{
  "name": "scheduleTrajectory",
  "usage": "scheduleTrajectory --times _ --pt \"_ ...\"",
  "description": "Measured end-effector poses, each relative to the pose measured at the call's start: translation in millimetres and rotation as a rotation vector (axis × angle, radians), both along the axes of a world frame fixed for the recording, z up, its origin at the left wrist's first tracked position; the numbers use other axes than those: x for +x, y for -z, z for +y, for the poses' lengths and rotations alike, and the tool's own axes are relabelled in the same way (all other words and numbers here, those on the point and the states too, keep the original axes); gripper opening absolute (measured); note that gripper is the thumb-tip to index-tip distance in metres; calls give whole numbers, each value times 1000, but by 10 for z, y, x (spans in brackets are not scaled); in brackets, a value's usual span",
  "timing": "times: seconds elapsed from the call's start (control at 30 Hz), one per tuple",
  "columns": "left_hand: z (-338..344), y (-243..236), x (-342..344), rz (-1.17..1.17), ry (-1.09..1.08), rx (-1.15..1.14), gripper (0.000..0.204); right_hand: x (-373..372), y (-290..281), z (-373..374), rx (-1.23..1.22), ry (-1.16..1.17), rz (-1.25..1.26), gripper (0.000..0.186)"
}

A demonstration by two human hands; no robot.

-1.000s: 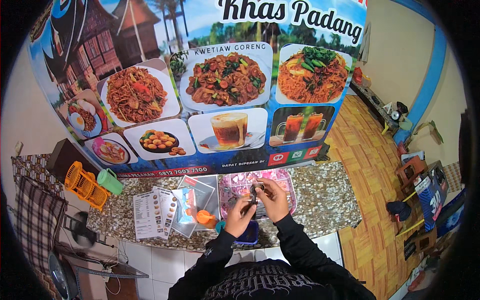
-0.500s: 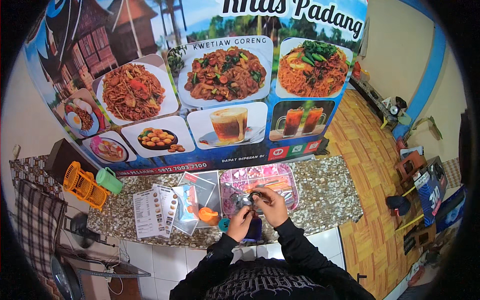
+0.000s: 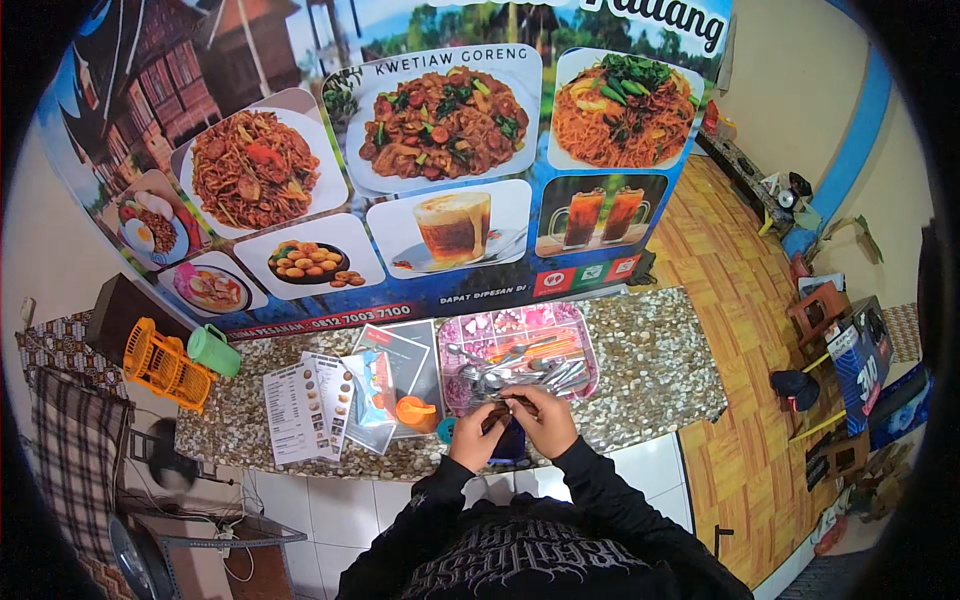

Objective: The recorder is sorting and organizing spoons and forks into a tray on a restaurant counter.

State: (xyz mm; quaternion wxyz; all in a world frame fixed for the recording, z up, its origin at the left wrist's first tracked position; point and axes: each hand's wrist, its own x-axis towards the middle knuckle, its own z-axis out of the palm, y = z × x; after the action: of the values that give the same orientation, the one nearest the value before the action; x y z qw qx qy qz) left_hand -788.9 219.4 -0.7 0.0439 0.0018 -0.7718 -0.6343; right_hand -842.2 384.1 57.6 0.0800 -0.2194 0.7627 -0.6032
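Both of my hands are together over the near edge of a pink patterned tray (image 3: 592, 350). My left hand (image 3: 477, 438) is closed, with thumb and fingers pinched around something small and dark. My right hand (image 3: 546, 424) is also closed, its fingertips meeting the left ones at the same dark bit, too small to name. Just beyond my fingers, metal spoons (image 3: 490, 381) lie loose in the tray. More silver cutlery (image 3: 565, 376) is heaped on its right side, beside orange sticks (image 3: 556, 345). A dark blue container (image 3: 510, 446) stands below my hands, partly covered by them.
Left of the tray are an orange cup (image 3: 415, 413), a teal round piece (image 3: 446, 430), menu sheets (image 3: 298, 412) and a flat packet (image 3: 371, 386). A green mug (image 3: 213, 350) and orange basket (image 3: 165, 365) stand farther left. A large food banner (image 3: 350, 190) rises behind the stone counter (image 3: 660, 370).
The spoons that were up at my fingers now lie in the tray. My hands have come lower and closer together, nearer the counter's front edge. The view has shifted slightly.
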Motion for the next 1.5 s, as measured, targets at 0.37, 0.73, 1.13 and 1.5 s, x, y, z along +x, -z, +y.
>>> scheduleTrajectory --times 0.37,0.73,1.13,1.5 --pt "-65 274 82 -137 -64 -28 23 124 355 62 101 34 160 25" --pt "25 286 140 -633 -130 981 34 83 616 119 332 -43 384 27" --pt "276 271 103 -681 -272 1146 24 208 827 25 694 83 710 23" --pt "281 319 44 -733 -295 1199 32 235 809 65 680 114 637 22"
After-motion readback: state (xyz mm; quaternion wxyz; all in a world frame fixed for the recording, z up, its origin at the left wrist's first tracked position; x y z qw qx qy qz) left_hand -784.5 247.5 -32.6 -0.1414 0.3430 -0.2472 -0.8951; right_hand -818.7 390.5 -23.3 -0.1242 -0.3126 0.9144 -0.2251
